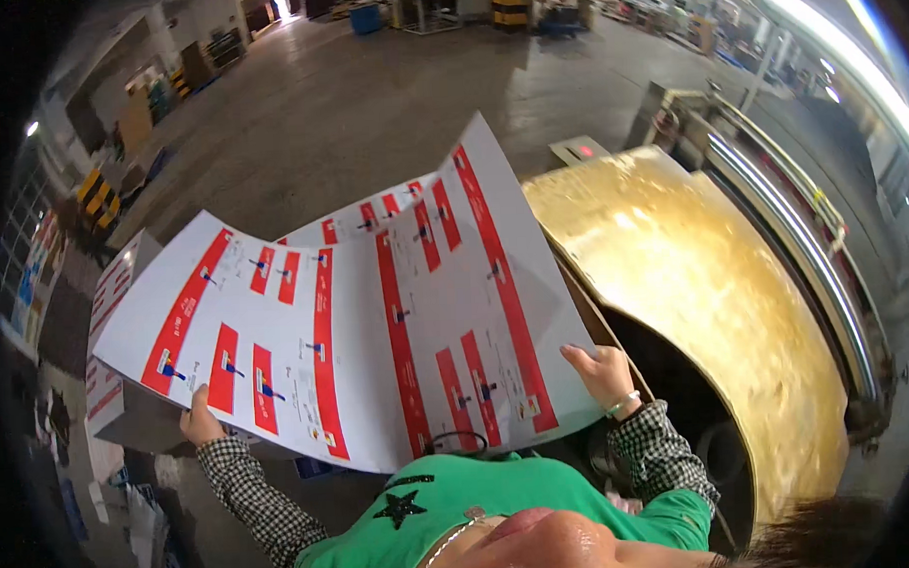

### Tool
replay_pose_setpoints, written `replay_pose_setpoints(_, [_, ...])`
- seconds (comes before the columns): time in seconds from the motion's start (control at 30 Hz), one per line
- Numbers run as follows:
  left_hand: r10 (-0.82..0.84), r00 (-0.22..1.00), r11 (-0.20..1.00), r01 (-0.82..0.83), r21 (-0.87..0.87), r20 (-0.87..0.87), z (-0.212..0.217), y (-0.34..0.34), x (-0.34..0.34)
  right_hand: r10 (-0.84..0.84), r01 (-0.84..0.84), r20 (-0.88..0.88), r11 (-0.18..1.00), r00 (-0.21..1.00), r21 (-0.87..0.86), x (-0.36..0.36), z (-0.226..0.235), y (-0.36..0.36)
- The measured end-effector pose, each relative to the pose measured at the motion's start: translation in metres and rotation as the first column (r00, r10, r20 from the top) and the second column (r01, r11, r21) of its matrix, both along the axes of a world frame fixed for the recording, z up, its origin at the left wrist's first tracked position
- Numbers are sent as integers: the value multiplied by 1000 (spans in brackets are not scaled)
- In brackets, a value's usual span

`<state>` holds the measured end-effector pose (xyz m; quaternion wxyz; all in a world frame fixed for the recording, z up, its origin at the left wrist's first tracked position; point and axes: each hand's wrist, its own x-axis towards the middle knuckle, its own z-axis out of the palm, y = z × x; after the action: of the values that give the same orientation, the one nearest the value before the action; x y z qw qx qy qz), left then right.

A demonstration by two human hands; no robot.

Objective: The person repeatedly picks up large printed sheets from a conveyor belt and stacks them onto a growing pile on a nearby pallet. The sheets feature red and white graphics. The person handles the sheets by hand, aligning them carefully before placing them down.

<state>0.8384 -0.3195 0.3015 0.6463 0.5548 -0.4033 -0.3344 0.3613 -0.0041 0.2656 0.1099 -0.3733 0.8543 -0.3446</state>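
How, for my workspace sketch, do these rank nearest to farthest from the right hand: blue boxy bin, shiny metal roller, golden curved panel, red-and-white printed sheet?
1. Red-and-white printed sheet, in the right hand.
2. Golden curved panel, just right.
3. Shiny metal roller, farther right.
4. Blue boxy bin, far ahead.

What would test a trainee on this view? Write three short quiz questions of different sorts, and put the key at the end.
1. True or false: the left hand and the right hand both hold the large printed sheet.
2. Which colour are the broad bands printed on that sheet?
A) green
B) red
C) black
3. Fill in: the golden curved surface stands on the person's ____ side.

Key: 1. True. 2. B. 3. Right.
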Motion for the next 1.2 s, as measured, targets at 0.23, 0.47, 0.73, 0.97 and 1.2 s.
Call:
replay_pose_setpoints(0.23, [-173, 976, 980, 156, -124, -136, -65, 20, 67, -232, 251, 98, 900, 968, -357, 164, -85, 97])
replay_pose_setpoints(0.47, [-243, 947, 941, 177, -289, -211, -151, -28, 150, -382, 473, 284, 760, 880, -445, 244, -213, 108])
replay_pose_setpoints(0.73, [-364, 925, 854, 286, -434, -106, -225, -214, 150, -740, 806, 322, 564, 590, -180, 229, -321, 127])
replay_pose_setpoints(0.97, [-334, 942, 941, 331, 76, 26, -252, -351, 129, -884, 918, 250, 390, 396, -76, 162, -303, 170])
replay_pose_setpoints(1.2, [-467, 676, 811, 584, 27, -570, -336, -412, 165, -963, 940, -55, 245, 265, 239, 199, -243, 102])
